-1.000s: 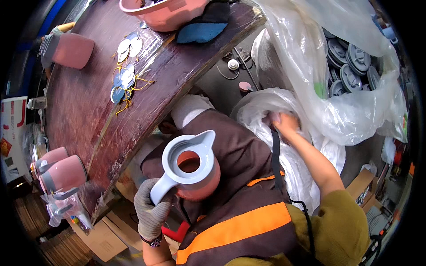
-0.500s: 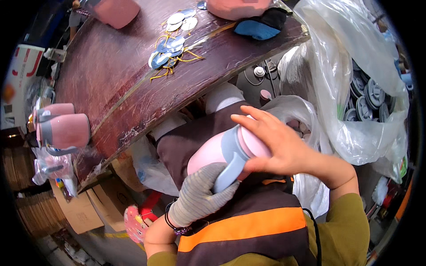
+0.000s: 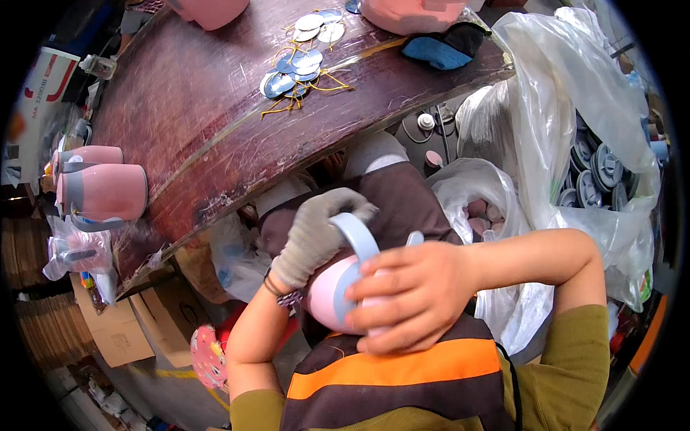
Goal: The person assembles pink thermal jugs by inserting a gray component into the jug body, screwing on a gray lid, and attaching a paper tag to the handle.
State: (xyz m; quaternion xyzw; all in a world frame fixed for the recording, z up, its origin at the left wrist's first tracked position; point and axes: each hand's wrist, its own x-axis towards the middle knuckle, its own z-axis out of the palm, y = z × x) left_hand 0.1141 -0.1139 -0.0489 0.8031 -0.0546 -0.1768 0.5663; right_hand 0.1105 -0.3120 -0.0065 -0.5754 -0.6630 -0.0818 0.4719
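Observation:
A pink mug (image 3: 330, 294) with a blue-grey band and a looped blue-grey handle (image 3: 357, 235) lies tilted over my lap, close to my apron. My left hand (image 3: 313, 233), in a grey knitted glove, holds it from the far left side, its fingers curled beside the handle. Bare, my right hand (image 3: 417, 296) is wrapped over the mug's top end, fingers bent across the band. Past its knuckles a small grey tab (image 3: 415, 238) sticks out. The palm hides the mug's top, so I cannot tell what closes it.
On the worn dark-red table (image 3: 194, 108) lie several round discs (image 3: 291, 72) with yellow strings and a blue-black cloth item (image 3: 449, 49). Pink mugs (image 3: 108, 192) stand at its left edge. A clear bag of grey lids (image 3: 607, 169) is at right; cardboard boxes (image 3: 115, 330) are at lower left.
The mug has turned and come nearer my body. My left hand has shifted up to the far side of the handle; my right hand has moved down over the mug's top end.

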